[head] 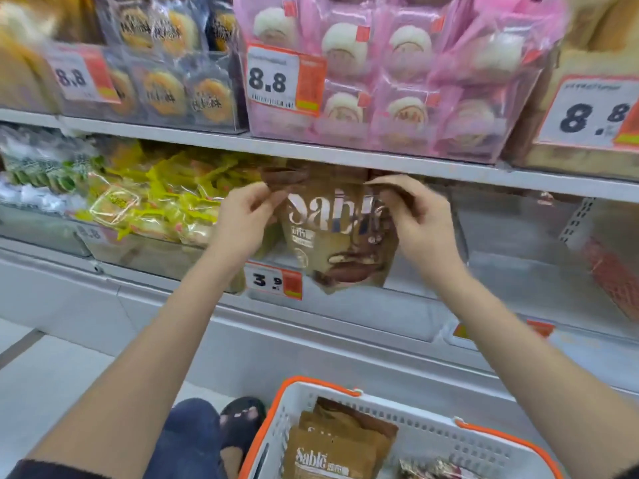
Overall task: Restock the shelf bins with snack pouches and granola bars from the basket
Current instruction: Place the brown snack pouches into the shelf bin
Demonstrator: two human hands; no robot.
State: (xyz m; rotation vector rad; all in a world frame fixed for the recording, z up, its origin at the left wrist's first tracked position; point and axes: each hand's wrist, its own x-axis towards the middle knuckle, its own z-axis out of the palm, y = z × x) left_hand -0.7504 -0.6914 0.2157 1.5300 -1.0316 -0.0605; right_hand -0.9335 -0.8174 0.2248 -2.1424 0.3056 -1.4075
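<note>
We are looking at glossy yellow cellophane packets (155, 202) crinkling in a clear plastic bin at the left of the lower shelf. Our left hand (242, 219) is pinching the top left corner of a flat brown Sablé pouch (332, 236), fingers curled, wrist raised. The pouch is hanging upright in front of the shelf bin (408, 281), above the 3.9 price tag (273, 281). Our right hand (415, 216) is pinching its top right corner likewise. Below, a white perforated basket (449, 440) with orange rim is holding more brown pouches (332, 454).

Brown Sablé pouch (337, 233) upright before the clear bin (518, 271).
</note>
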